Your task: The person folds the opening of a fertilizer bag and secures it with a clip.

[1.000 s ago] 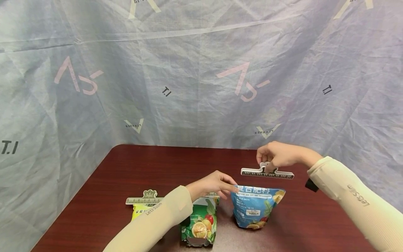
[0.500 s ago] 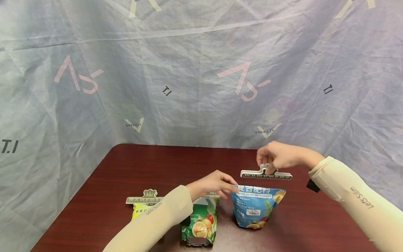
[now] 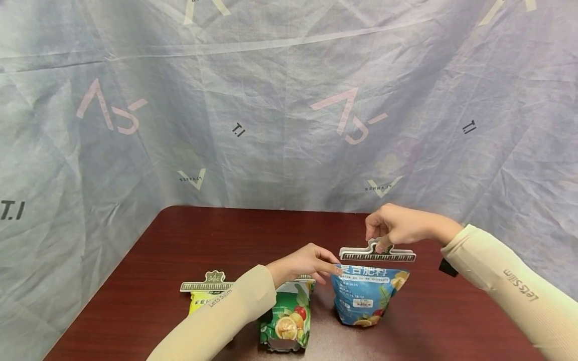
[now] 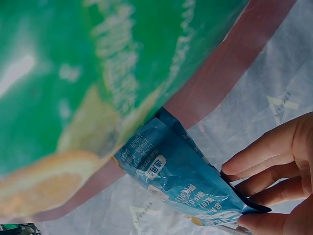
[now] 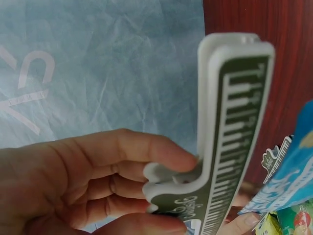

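My left hand (image 3: 307,261) pinches the upper left corner of a blue fertilizer bag (image 3: 361,297), which stands upright on the table. In the left wrist view, thumb and fingers lie on either side of the bag's top edge. My right hand (image 3: 404,224) holds a long white sealing clip (image 3: 406,255) with a piano-key pattern by its scalloped handles. The clip is level, just above the bag's top edge in the head view; the right wrist view shows a gap between them. Its long bars look together or nearly so.
Left of the blue bag stands a green bag (image 3: 289,321) with printed fruit, a similar clip across its top partly behind my left wrist. Farther left, a yellow bag (image 3: 196,301) wears another piano-key clip (image 3: 208,287). A grey printed cloth (image 3: 284,100) hangs behind the dark red table (image 3: 217,230).
My right hand has brought the clip slightly left and down, closer to the blue bag's top edge. The left hand and the bags have stayed in place.
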Motion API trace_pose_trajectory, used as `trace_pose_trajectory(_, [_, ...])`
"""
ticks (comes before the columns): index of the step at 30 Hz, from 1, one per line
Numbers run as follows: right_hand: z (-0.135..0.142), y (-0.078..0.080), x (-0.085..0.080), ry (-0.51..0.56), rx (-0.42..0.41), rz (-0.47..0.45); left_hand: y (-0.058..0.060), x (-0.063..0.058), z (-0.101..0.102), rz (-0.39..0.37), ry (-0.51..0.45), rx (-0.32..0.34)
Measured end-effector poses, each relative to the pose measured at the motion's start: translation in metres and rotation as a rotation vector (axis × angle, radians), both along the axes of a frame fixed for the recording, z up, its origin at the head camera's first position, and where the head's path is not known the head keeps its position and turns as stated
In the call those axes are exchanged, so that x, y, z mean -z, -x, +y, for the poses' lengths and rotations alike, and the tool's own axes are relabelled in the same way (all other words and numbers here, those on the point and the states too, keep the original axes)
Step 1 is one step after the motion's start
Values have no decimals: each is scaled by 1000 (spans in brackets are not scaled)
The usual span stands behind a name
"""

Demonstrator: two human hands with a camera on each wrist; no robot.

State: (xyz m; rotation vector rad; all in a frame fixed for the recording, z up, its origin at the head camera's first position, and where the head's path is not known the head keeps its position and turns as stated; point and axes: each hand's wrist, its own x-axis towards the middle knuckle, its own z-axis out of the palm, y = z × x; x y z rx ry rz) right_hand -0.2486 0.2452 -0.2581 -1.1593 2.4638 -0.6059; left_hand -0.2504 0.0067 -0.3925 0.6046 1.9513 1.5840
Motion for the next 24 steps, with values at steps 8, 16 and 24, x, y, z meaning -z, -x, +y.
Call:
trace_pose_trajectory(8, [-1,0,3,10,-28,-13,0,-1,-1,11,8,5])
trace_pose_trajectory(16, [-5,-1,6,22,-38,-50,0,-1,-2,5,-1,5])
trace_pose_trajectory(24, [-8,3,14,22,-77,-57,0,-1,-2,-7,8,-3])
